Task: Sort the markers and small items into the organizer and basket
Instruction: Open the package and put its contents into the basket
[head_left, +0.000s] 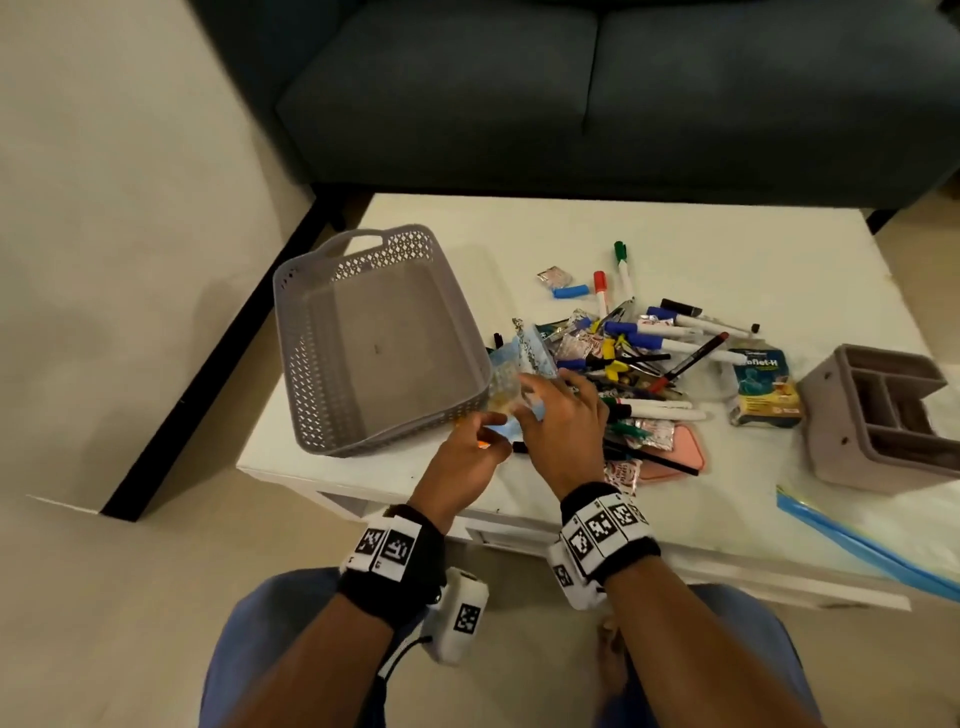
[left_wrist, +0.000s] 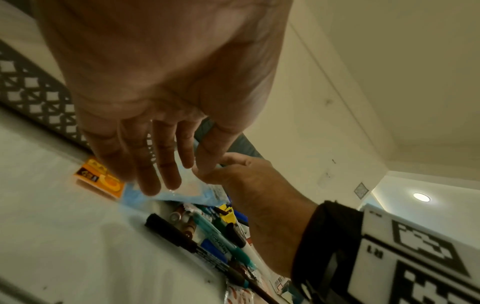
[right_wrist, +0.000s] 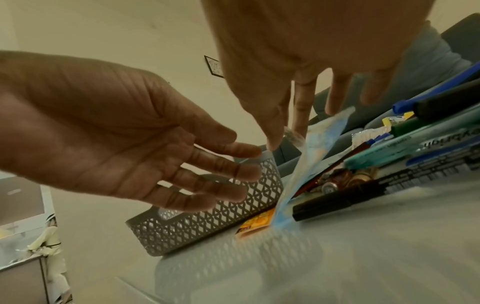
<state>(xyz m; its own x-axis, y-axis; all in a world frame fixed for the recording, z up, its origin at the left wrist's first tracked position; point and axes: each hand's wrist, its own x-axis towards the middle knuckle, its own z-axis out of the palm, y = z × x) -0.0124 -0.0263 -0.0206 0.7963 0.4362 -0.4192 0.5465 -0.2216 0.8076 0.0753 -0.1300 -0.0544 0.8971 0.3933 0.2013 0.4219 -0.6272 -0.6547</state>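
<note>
Wrists: both wear black bands with white coded tags, nearest the head camera, above blue-clad knees.
Left hand (head_left: 470, 457): palm turned inward, fingers (right_wrist: 228, 164) stretched and loose, gripping nothing; it hovers just beside the basket's near corner, close to the pouch.
Right hand (head_left: 563, 421): fingers point down at the pouch; thumb and forefinger appear to pinch its top edge, the other fingers spread and relaxed.
Pouch (right_wrist: 306, 156): clear plastic with blue edging, tilted up on its lower edge on the table, between the basket and the marker pile.
Orange packet (right_wrist: 255, 223): flat on the table, touching the pouch's lower edge, just beside the basket wall.
Basket (head_left: 311, 384): grey lattice walls, nothing visible inside, at the table's left end.
Markers (head_left: 670, 338): heaped with foil sachets and batteries in mid-table; 1 black marker (right_wrist: 335, 202) lies nearest the pouch.
Organizer (head_left: 841, 431): grey, several compartments, at the table's right end, well apart from the basket.
Table (head_left: 519, 228): white, in front of a dark sofa (head_left: 571, 93).
</note>
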